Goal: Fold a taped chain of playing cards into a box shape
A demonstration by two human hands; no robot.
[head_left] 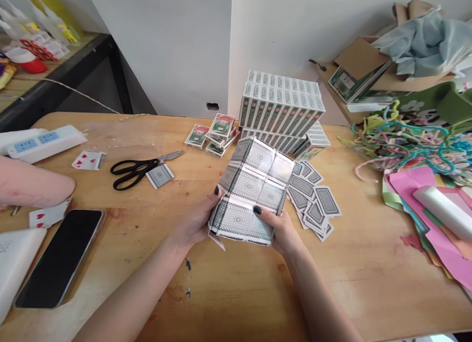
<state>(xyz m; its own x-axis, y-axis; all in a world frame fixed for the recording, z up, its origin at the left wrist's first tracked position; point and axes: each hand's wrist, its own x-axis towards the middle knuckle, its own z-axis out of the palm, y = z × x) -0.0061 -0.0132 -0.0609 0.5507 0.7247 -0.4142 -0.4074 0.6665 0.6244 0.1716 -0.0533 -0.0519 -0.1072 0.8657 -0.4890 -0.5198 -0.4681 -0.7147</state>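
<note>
Grip of 2 hands, left [201, 216] and right [280, 228], pinches the card-covered box [250, 192] between them.

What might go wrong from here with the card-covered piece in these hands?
The small pale flap jutting from the near left corner of the boxy grey-and-white card-covered piece might snag or peel. The far end looks close to the stacked green-and-white card boxes, which a bump could shift. The left hand seems clear, but the right hand might brush the loose grey-backed playing cards.
</note>
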